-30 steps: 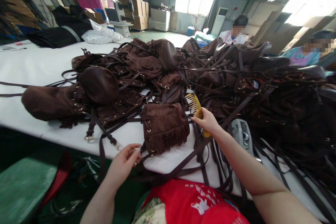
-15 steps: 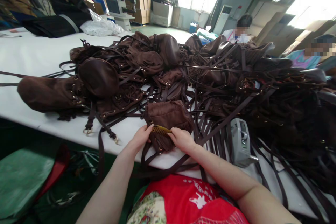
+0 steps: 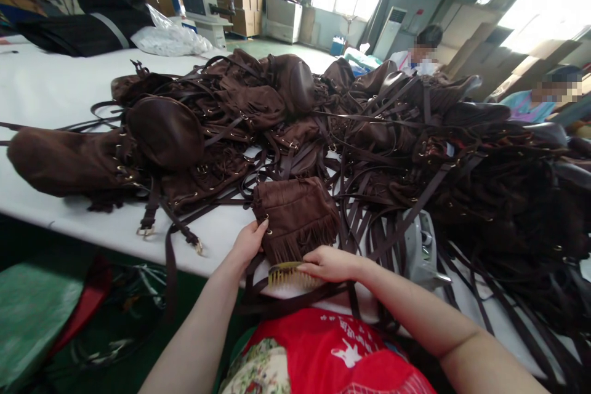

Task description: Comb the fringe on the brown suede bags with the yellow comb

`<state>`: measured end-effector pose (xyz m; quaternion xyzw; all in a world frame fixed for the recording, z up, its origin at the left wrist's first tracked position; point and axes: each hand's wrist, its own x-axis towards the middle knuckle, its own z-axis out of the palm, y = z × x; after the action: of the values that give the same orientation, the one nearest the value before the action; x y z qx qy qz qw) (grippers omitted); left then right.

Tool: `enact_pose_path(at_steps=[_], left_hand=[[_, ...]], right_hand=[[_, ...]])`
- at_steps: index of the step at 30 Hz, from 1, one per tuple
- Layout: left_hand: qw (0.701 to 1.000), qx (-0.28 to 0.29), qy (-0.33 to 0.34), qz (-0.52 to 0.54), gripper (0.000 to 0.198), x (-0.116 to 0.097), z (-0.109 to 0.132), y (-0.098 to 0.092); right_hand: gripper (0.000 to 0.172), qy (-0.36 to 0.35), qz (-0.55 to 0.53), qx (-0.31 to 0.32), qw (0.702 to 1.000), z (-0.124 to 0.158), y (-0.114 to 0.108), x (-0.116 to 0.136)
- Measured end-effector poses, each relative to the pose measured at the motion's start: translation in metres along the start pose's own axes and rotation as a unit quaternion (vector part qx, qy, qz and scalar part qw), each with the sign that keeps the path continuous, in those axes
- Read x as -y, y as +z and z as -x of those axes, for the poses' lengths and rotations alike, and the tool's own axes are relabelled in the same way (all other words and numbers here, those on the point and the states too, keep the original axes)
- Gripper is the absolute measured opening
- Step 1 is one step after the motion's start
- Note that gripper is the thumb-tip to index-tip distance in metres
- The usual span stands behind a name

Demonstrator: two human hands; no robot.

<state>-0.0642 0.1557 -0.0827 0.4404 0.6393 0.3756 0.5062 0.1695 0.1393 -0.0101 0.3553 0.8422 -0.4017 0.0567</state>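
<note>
A brown fringed bag (image 3: 295, 206) lies at the near edge of the white table, its fringe hanging toward me. My left hand (image 3: 250, 241) is closed on the bag's left edge, beside a metal eyelet, thumb on top. A yellowish comb (image 3: 286, 276) is gripped by its right end in my right hand (image 3: 329, 263). The comb lies just below the fringe ends, its teeth pointing toward me. Dark straps run under and around the comb and the bag.
A heap of brown bags (image 3: 258, 101) with straps and buckles spreads across the white table (image 3: 41, 89). To my right stands a grey device (image 3: 421, 249) among straps. A green stool (image 3: 37, 314) is at lower left. Two people (image 3: 418, 52) sit beyond the heap.
My right hand has drawn the comb down through the fringe toward me, past its ends. The fringe now hangs straighter. My left hand stays on the bag's left edge.
</note>
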Motion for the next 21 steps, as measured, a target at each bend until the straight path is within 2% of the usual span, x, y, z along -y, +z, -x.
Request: enact_pose_path(at_steps=[9, 14, 18, 19, 21], left_hand=[[0.991, -0.038, 0.043, -0.117, 0.038, -0.002, 0.002, 0.005], [0.98, -0.06, 0.041, -0.184, 0.038, -0.002, 0.002, 0.013], [0.976, -0.088, 0.034, -0.196, 0.038, -0.005, -0.002, 0.014], [0.977, -0.091, 0.034, -0.191, 0.038, -0.007, -0.004, 0.013], [0.981, -0.082, 0.035, -0.174, 0.036, -0.012, -0.005, 0.012]], right_hand=[[0.042, -0.046, 0.07, -0.021, 0.996, 0.019, -0.004, 0.013], [0.042, -0.1, 0.017, -0.017, 0.995, 0.031, -0.011, 0.022], [0.043, -0.181, -0.086, 0.043, 0.979, 0.052, -0.019, 0.032], [0.042, -0.192, -0.105, 0.036, 0.975, 0.057, -0.022, 0.033], [0.041, -0.181, -0.127, -0.047, 0.974, 0.067, -0.029, 0.032]])
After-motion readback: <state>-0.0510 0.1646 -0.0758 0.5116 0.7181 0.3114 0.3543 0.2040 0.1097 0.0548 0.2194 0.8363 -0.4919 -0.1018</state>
